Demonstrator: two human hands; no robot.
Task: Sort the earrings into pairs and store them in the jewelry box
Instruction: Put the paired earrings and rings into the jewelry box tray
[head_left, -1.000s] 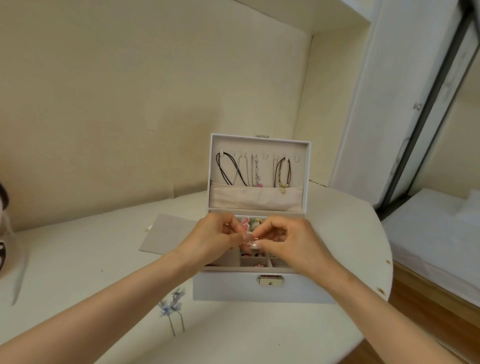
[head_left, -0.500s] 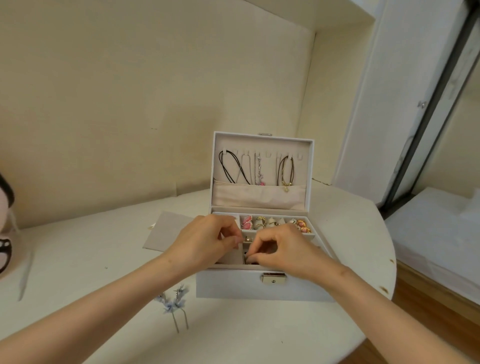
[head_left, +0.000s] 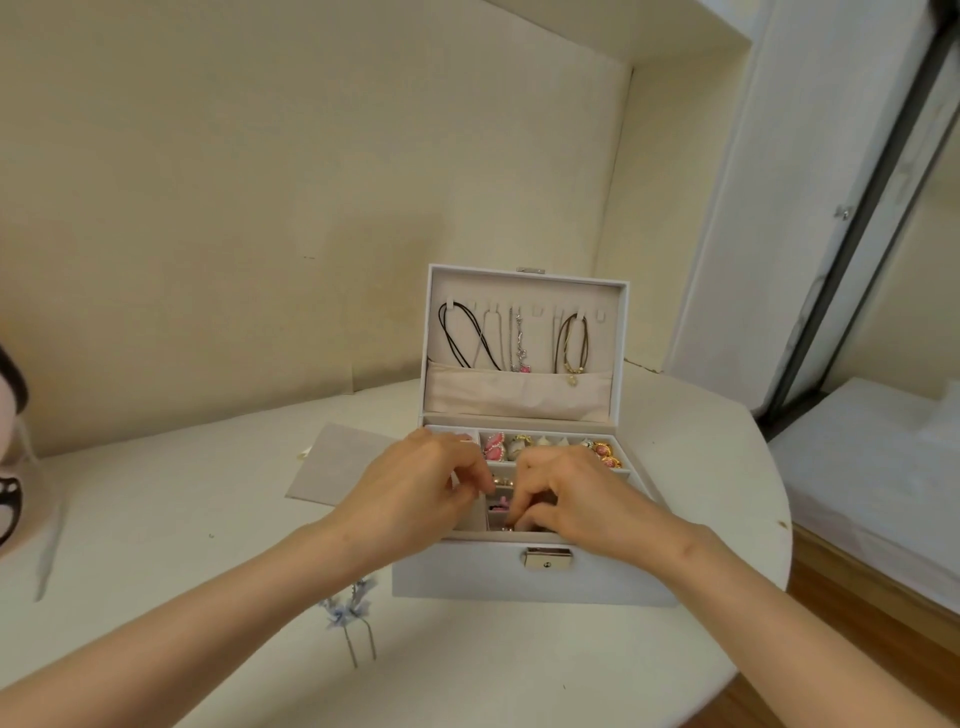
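The white jewelry box (head_left: 519, 579) sits open on the table (head_left: 182, 519), its lid (head_left: 524, 288) standing upright at the back with necklaces (head_left: 462, 338) hanging inside it. Along the back row of the box's tray lie stored earrings (head_left: 493, 446), pink, pale and gold ones side by side. Both hands reach over the tray's front middle. The left hand (head_left: 415, 486) hovers above the left compartments, its fingers (head_left: 475, 480) curled with the tips drawn together. The right hand (head_left: 566, 493) dips its curled fingers (head_left: 519, 512) into a small compartment just behind the box's latch (head_left: 547, 558), next to one holding a pink piece (head_left: 500, 503). Whether either hand pinches an earring I cannot tell, as the tips hide it. Left of the box lies a grey card (head_left: 337, 462); in front of its left corner rests a blue hairpin (head_left: 350, 613).
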